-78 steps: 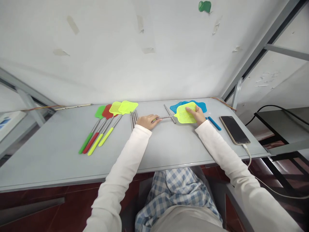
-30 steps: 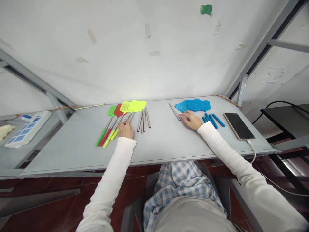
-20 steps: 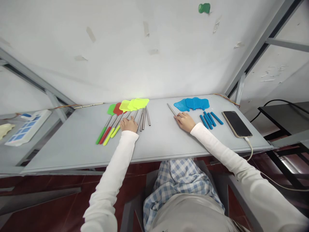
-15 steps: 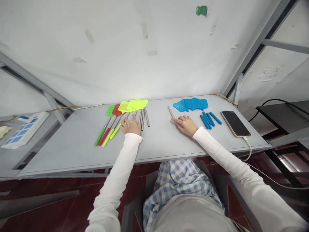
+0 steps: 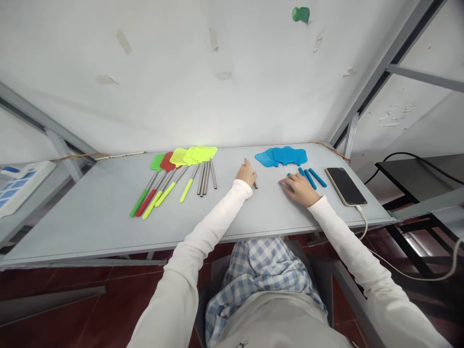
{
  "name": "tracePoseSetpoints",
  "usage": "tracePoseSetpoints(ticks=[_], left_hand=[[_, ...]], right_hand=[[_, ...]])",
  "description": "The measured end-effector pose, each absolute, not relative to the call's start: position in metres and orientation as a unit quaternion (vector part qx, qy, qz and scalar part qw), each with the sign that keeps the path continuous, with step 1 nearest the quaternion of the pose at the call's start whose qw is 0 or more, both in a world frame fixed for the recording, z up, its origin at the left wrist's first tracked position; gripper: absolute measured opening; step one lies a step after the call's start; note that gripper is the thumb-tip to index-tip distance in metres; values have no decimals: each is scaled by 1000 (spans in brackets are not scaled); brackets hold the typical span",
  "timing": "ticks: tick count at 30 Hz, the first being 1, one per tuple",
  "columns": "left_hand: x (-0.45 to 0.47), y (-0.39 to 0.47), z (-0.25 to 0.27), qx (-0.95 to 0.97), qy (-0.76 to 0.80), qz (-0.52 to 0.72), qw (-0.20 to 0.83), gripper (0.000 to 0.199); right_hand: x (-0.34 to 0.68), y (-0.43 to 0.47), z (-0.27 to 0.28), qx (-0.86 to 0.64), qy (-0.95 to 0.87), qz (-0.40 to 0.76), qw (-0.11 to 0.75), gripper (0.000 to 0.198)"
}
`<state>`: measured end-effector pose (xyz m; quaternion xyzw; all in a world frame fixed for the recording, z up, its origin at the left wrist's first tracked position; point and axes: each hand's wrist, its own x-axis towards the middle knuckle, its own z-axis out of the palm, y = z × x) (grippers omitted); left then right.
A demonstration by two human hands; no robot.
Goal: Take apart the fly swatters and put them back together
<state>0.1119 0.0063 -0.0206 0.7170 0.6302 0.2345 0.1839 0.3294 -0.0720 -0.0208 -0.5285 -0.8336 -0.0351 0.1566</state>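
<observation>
My left hand is closed over a metal rod, whose lower end shows below the fingers. To its right, my right hand curls over a blue handle; only a bit of that handle peeks out past the fingers, and the rest is hidden. Several more blue handles lie just right of those fingers. Behind them is an overlapping stack of blue fly swatter heads. Left of my left hand, several loose metal rods lie below yellow swatter heads.
Fly swatters with green, red and yellow handles lie at the left of the grey table. A phone with a plugged-in white cable rests at the right. The white wall rises behind.
My left hand has left the yellow swatters and moved right onto the single rod. My right hand has let go of that rod and shifted right to the blue handles.
</observation>
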Motion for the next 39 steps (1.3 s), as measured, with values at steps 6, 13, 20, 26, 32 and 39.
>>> tracePoseSetpoints(ticks=[6,13,20,26,32,39], left_hand=[[92,22,-25,666,614,308,291,33],[78,31,-32,465,525,444,557,23],[64,32,-23,407,414,573,579,25],[55,32,-21,375,399,641,537,27],[55,29,-20,367,393,646,542,26],[55,25,-20,377,371,624,575,25]], right_hand=[[325,-69,-19,-552,-810,-71,184,41],[321,-47,-27,-608,-782,-45,130,23],[287,1,-15,-505,-838,45,199,21],[273,14,-17,-509,-831,28,225,28],[276,8,-21,-519,-823,22,228,32],[278,8,-20,-524,-824,8,214,34]])
